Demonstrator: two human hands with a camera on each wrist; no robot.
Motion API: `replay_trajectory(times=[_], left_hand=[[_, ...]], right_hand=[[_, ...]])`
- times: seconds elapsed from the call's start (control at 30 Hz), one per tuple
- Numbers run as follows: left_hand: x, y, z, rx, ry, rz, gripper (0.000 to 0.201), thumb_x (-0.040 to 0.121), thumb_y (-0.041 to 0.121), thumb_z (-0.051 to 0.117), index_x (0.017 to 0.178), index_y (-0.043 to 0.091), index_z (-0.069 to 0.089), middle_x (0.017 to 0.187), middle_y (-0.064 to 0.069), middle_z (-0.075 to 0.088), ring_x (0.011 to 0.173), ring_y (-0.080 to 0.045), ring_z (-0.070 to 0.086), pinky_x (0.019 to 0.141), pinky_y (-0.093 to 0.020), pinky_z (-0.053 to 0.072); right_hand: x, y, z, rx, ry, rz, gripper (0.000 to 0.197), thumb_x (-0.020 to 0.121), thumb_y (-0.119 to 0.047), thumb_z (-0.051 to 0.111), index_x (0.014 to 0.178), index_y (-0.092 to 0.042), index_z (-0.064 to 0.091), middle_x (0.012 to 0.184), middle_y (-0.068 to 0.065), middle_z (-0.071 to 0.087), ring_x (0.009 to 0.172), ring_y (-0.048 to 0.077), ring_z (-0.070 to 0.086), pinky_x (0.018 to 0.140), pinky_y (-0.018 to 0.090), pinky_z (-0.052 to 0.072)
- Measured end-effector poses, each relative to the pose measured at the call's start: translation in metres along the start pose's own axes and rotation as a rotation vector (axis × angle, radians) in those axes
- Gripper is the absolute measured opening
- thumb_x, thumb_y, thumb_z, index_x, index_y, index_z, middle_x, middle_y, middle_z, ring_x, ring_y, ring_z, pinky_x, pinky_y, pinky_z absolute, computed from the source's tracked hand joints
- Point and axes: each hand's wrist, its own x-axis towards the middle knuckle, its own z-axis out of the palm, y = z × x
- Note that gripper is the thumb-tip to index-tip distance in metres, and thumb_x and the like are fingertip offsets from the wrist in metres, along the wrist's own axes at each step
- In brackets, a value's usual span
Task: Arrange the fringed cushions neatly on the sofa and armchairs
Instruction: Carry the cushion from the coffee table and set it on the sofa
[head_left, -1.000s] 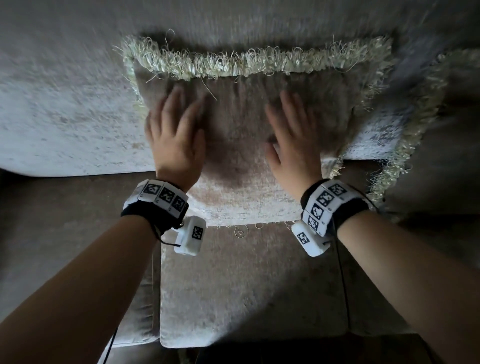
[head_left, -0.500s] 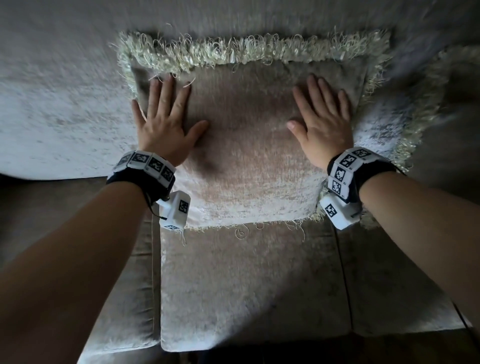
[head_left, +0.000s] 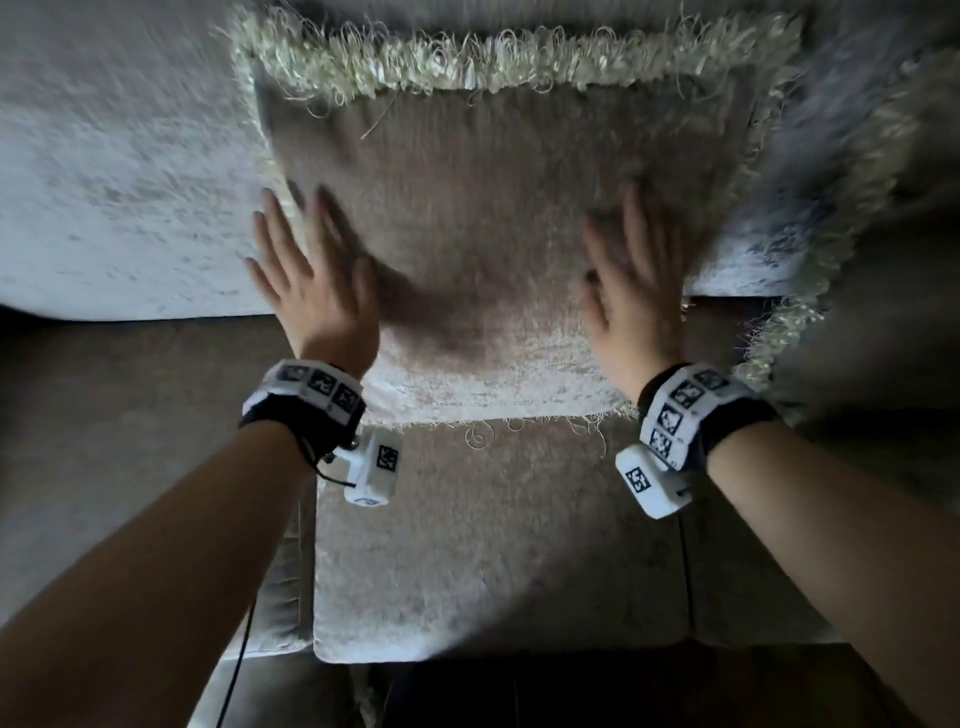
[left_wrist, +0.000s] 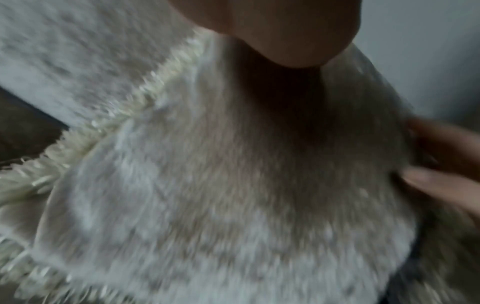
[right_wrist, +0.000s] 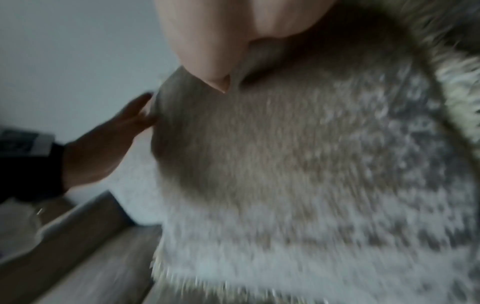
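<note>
A beige velvet cushion (head_left: 493, 249) with a pale fringe stands upright against the sofa back (head_left: 114, 171), its lower edge on the seat cushion (head_left: 493, 545). My left hand (head_left: 311, 270) lies flat with straight fingers on the cushion's lower left part. My right hand (head_left: 634, 280) lies flat on its lower right part. Both hands are blurred by motion. The left wrist view shows the cushion (left_wrist: 233, 185) with its side fringe, and the right wrist view shows the cushion (right_wrist: 298, 164) with the left hand (right_wrist: 109, 144) at its far edge.
A second fringed cushion (head_left: 872, 218) leans at the right, its fringe overlapping the first cushion's right edge. Bare sofa back stretches to the left. Another seat cushion (head_left: 130, 441) lies at the left, and the sofa's front edge runs along the bottom.
Both hands have slid down the cushion face from near its upper corners to its lower part, still flat on the fabric. The cushion stays upright.
</note>
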Motion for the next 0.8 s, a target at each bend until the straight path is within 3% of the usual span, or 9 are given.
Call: replay_trajectory(times=[0.07, 0.13, 0.37, 0.5, 0.57, 0.63, 0.7, 0.77, 0.8], left_hand=[[-0.028, 0.014, 0.012, 0.057, -0.062, 0.255, 0.069, 0.093, 0.05, 0.042, 0.154, 0.029, 0.017, 0.161, -0.02, 0.006, 0.149, -0.041, 0.005, 0.116, -0.064, 0.006], [-0.049, 0.021, 0.032, 0.132, -0.116, 0.385, 0.068, 0.093, 0.054, 0.044, 0.153, 0.033, 0.02, 0.161, -0.022, 0.007, 0.148, -0.044, 0.005, 0.113, -0.068, 0.009], [-0.024, -0.005, 0.06, 0.263, -0.202, 0.308, 0.078, 0.09, 0.069, 0.034, 0.154, 0.035, 0.004, 0.163, -0.012, 0.003, 0.151, -0.028, 0.003, 0.112, -0.069, 0.004], [-0.037, -0.041, 0.058, 0.151, -0.279, -0.116, 0.092, 0.087, 0.069, 0.039, 0.153, 0.03, -0.012, 0.164, -0.005, -0.008, 0.151, -0.028, -0.005, 0.116, -0.064, 0.002], [-0.047, -0.049, 0.055, 0.044, -0.325, -0.167, 0.085, 0.092, 0.063, 0.038, 0.153, 0.027, -0.009, 0.164, -0.001, 0.001, 0.151, -0.024, 0.003, 0.119, -0.056, 0.008], [-0.054, -0.057, 0.052, -0.02, -0.286, -0.241, 0.068, 0.097, 0.053, 0.032, 0.152, 0.018, 0.014, 0.156, -0.01, 0.026, 0.143, -0.029, 0.026, 0.115, -0.05, 0.025], [-0.062, -0.072, 0.06, -0.049, -0.297, -0.473, 0.052, 0.098, 0.037, 0.029, 0.134, 0.003, 0.042, 0.136, -0.021, 0.046, 0.125, -0.038, 0.044, 0.103, -0.047, 0.037], [-0.081, -0.083, 0.072, 0.012, -0.592, -0.637, 0.04, 0.098, 0.022, 0.037, 0.124, 0.0, 0.056, 0.131, -0.022, 0.056, 0.12, -0.039, 0.053, 0.096, -0.04, 0.042], [-0.093, -0.081, 0.078, 0.045, -0.753, -0.589, 0.034, 0.097, 0.018, 0.043, 0.121, 0.004, 0.062, 0.129, -0.017, 0.06, 0.12, -0.035, 0.056, 0.096, -0.037, 0.044]], right_hand=[[-0.022, -0.016, 0.018, -0.02, -0.101, -0.157, 0.062, 0.09, -0.016, 0.055, 0.149, -0.019, 0.038, 0.16, 0.02, 0.019, 0.15, 0.038, 0.012, 0.119, 0.058, 0.012], [-0.038, -0.022, 0.035, -0.11, -0.212, -0.242, 0.068, 0.087, -0.021, 0.06, 0.15, -0.023, 0.037, 0.161, 0.014, 0.019, 0.15, 0.036, 0.011, 0.119, 0.059, 0.011], [-0.031, 0.023, 0.055, -0.251, -0.301, -0.202, 0.075, 0.088, -0.034, 0.058, 0.154, -0.023, 0.024, 0.164, 0.004, 0.016, 0.151, 0.022, 0.013, 0.122, 0.047, 0.012], [-0.06, 0.05, 0.048, -0.167, -0.247, -0.063, 0.077, 0.088, -0.011, 0.063, 0.155, -0.018, 0.024, 0.163, 0.006, 0.016, 0.151, 0.025, 0.014, 0.122, 0.05, 0.015], [-0.075, 0.051, 0.041, -0.106, -0.199, 0.047, 0.073, 0.085, 0.002, 0.06, 0.15, -0.017, 0.034, 0.161, 0.006, 0.024, 0.145, 0.03, 0.029, 0.117, 0.047, 0.028], [-0.082, 0.044, 0.038, -0.037, -0.169, 0.138, 0.053, 0.081, 0.0, 0.056, 0.132, -0.014, 0.053, 0.143, 0.013, 0.045, 0.124, 0.033, 0.046, 0.103, 0.046, 0.041], [-0.087, 0.037, 0.04, 0.048, -0.211, 0.112, 0.023, 0.08, -0.006, 0.057, 0.102, -0.011, 0.061, 0.11, 0.012, 0.058, 0.099, 0.03, 0.056, 0.08, 0.044, 0.05], [-0.094, 0.029, 0.043, 0.152, -0.412, 0.096, 0.006, 0.084, -0.01, 0.057, 0.087, -0.013, 0.061, 0.09, 0.004, 0.062, 0.079, 0.024, 0.061, 0.062, 0.036, 0.049], [-0.099, 0.025, 0.047, 0.169, -0.558, 0.117, 0.008, 0.087, -0.012, 0.056, 0.087, -0.014, 0.064, 0.087, 0.001, 0.065, 0.074, 0.021, 0.062, 0.058, 0.031, 0.047]])
